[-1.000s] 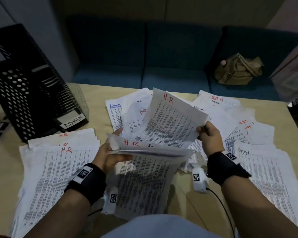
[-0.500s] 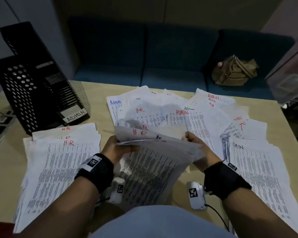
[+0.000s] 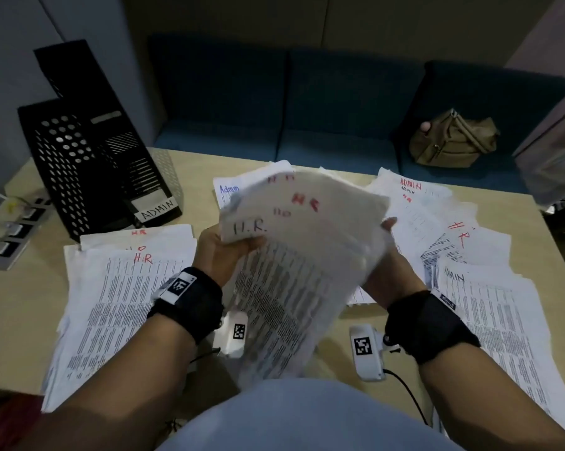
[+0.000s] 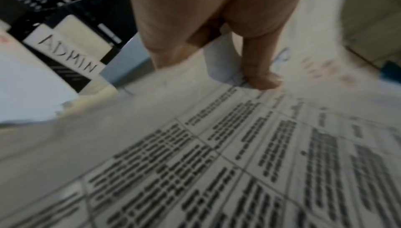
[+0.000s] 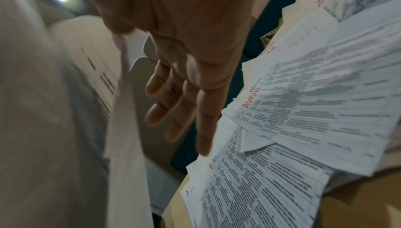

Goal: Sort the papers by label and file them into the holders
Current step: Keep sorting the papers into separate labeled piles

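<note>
A stack of papers marked H.R. [image 3: 300, 255] is held up above the table, tilted toward me. My left hand [image 3: 229, 252] grips its top left corner; in the left wrist view the thumb [image 4: 260, 77] presses on the top sheet [image 4: 238, 146]. My right hand [image 3: 391, 265] rests against the stack's right edge, and in the right wrist view its fingers [image 5: 184, 94] are straight and spread beside the stack [image 5: 54, 111]. The black perforated holders [image 3: 89, 164] stand at the back left, one labelled ADMIN [image 3: 157, 208]. An H.R. pile [image 3: 118, 288] lies to the left.
Loose sheets marked ADMIN and H.R. [image 3: 437, 222] are fanned over the right half of the table, with an ADMIN pile [image 3: 502, 320] nearest me. A socket panel [image 3: 8, 236] sits at the far left edge. Behind the table are a blue sofa [image 3: 307, 109] and a brown bag [image 3: 453, 141].
My right hand laid its H.R. sheet onto the stack in my left hand. Both hands then lifted the stack and tilted it up toward me.
</note>
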The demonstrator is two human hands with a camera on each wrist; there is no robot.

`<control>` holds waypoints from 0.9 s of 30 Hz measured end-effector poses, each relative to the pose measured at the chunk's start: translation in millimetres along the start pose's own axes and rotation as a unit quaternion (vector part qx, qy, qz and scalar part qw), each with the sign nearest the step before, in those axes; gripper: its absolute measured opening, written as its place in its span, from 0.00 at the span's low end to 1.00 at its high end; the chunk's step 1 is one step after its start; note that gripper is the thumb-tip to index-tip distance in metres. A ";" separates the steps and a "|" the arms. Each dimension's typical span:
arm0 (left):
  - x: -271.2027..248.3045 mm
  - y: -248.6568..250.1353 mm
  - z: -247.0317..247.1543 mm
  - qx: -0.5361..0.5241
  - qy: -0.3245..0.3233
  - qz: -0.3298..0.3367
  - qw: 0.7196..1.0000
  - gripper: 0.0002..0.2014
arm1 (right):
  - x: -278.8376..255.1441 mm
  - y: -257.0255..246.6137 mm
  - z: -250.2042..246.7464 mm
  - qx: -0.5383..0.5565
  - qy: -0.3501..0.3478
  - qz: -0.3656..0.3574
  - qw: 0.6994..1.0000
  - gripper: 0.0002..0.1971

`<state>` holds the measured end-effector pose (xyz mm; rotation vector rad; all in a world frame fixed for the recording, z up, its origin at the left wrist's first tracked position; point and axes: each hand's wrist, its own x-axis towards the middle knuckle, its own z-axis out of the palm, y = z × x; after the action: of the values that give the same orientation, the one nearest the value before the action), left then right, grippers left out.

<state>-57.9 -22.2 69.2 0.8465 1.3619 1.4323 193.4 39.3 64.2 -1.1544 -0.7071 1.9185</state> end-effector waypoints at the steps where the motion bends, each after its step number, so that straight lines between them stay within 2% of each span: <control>1: 4.7 -6.0 -2.5 0.033 0.043 -0.001 0.999 0.13 | -4.1 -1.2 4.5 -0.034 -0.008 -0.007 0.999 0.34; 2: 6.9 -13.1 -4.4 0.058 0.077 -0.010 0.995 0.13 | -3.6 4.2 5.0 -0.046 -0.038 -0.006 0.998 0.37; 4: 8.2 -19.5 1.3 0.080 0.089 -0.033 0.992 0.13 | -4.8 21.0 6.0 -0.125 -0.060 -0.011 0.990 0.24; 6: 9.5 -25.1 12.8 0.108 0.036 -0.036 0.993 0.15 | 2.4 43.3 3.2 -0.187 0.006 -0.016 0.982 0.21; 7: 10.2 -28.8 18.7 0.115 0.003 -0.030 0.993 0.17 | 7.0 51.7 -1.1 -0.200 0.061 -0.016 0.978 0.21; 8: 14.6 -35.0 21.6 0.115 -0.004 -0.032 0.993 0.20 | 16.5 61.9 -11.5 -0.192 0.120 -0.010 0.974 0.22; 10: 31.4 -48.6 19.2 0.093 0.058 -0.067 0.992 0.25 | 24.7 68.0 -24.4 -0.165 0.205 0.007 0.965 0.26; 12: 55.4 -65.4 5.8 0.156 0.137 -0.115 0.971 0.28 | 32.0 64.1 -37.9 -0.136 0.233 0.014 0.963 0.23; 13: 64.8 -74.5 -0.9 0.222 0.146 -0.146 0.953 0.30 | 30.8 56.9 -38.3 -0.132 0.236 0.019 0.963 0.19; 15: 77.6 -88.9 -8.9 0.321 0.120 -0.194 0.919 0.34 | 36.3 44.9 -44.6 -0.159 0.244 0.001 0.957 0.15; 16: 81.4 -93.3 -9.1 0.335 0.108 -0.201 0.914 0.35 | 44.2 43.1 -51.1 -0.199 0.254 0.005 0.947 0.17; 19: 88.8 -99.7 -5.3 0.355 0.099 -0.215 0.905 0.39 | 72.0 52.3 -74.4 -0.269 0.268 0.069 0.922 0.39; 20: 90.8 -101.0 -3.9 0.376 0.096 -0.222 0.895 0.38 | 83.3 60.6 -87.9 -0.285 0.258 0.075 0.920 0.40; 21: 93.0 -103.1 -4.1 0.395 0.094 -0.219 0.887 0.32 | 88.3 64.5 -92.6 -0.301 0.255 0.083 0.915 0.37; 23: 91.8 -102.8 -3.0 0.397 0.114 -0.179 0.893 0.15 | 72.5 50.7 -67.9 -0.315 0.259 0.106 0.907 0.27; 24: 89.4 -103.1 -4.2 0.385 0.133 -0.153 0.901 0.11 | 73.1 51.5 -70.6 -0.322 0.265 0.108 0.903 0.22; 25: 85.2 -100.9 -5.2 0.367 0.154 -0.133 0.908 0.10 | 71.6 51.3 -71.0 -0.331 0.255 0.113 0.902 0.19; 27: 75.2 -97.4 -11.2 0.312 0.203 -0.129 0.919 0.11 | 68.7 51.2 -73.5 -0.318 0.214 0.135 0.914 0.20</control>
<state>-74.8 37.9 -37.3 0.7362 2.2282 0.9961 222.5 73.5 -39.3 -2.0953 -0.9957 1.5797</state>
